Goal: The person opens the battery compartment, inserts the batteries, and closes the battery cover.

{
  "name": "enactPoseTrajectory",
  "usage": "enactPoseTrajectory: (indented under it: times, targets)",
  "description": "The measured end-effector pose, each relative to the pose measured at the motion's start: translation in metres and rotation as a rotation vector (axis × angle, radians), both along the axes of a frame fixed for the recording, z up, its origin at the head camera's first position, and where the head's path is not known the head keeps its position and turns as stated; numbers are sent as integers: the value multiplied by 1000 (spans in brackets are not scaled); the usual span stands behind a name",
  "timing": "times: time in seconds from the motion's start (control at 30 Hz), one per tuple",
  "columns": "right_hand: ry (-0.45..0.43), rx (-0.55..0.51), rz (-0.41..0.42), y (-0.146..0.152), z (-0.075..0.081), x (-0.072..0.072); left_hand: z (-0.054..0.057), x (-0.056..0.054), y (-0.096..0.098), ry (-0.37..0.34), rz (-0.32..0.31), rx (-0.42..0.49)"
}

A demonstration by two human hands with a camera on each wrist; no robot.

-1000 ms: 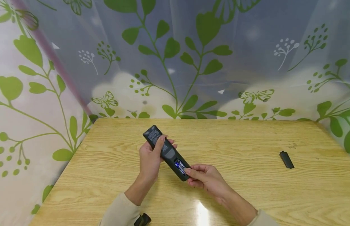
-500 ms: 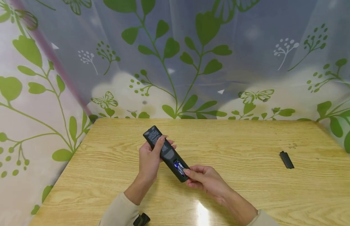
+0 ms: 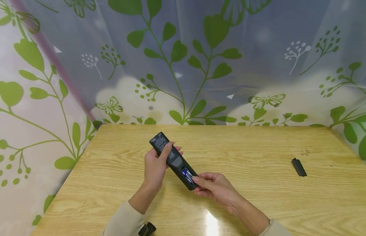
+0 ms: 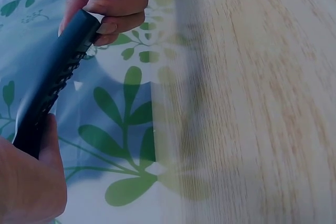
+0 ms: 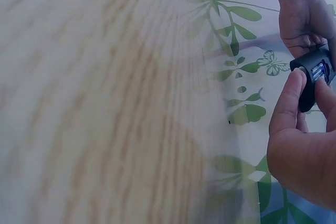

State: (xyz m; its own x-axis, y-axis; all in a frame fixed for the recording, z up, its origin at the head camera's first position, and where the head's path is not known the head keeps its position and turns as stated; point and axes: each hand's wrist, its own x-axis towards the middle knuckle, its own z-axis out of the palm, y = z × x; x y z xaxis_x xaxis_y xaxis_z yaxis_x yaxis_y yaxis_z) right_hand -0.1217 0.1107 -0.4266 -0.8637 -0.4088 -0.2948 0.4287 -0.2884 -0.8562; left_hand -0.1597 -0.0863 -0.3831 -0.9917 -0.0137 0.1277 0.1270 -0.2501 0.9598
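Observation:
A black remote control (image 3: 177, 163) is held above the table, its back turned up and its battery bay uncovered. Blue and silver batteries (image 3: 187, 174) lie in the bay. My left hand (image 3: 155, 165) grips the remote's upper half, thumb across the labelled back. At the lower end my right hand (image 3: 216, 187) pinches the remote, thumb on the batteries and fingers underneath. The left wrist view shows the remote (image 4: 55, 77) edge-on, with buttons along one side. In the right wrist view the right thumb partly hides the batteries (image 5: 318, 71).
The black battery cover (image 3: 299, 167) lies on the wooden table (image 3: 245, 147) at the right. A leaf-patterned curtain (image 3: 200, 65) hangs along the table's back and left edges. A dark band with a small device (image 3: 147, 229) sits by the left sleeve.
Both hands keep hold of the remote with hardly any movement. The right thumb has shifted very slightly on the batteries.

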Motion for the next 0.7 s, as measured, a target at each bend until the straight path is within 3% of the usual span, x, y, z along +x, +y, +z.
enactPoseTrajectory:
  times: [0.4,0.7]
  targets:
    - [41,39,5,3,3,1,1,0,0,3,3,7]
    - [97,162,-1,17,8,-1,2,-1,0,4,19,5]
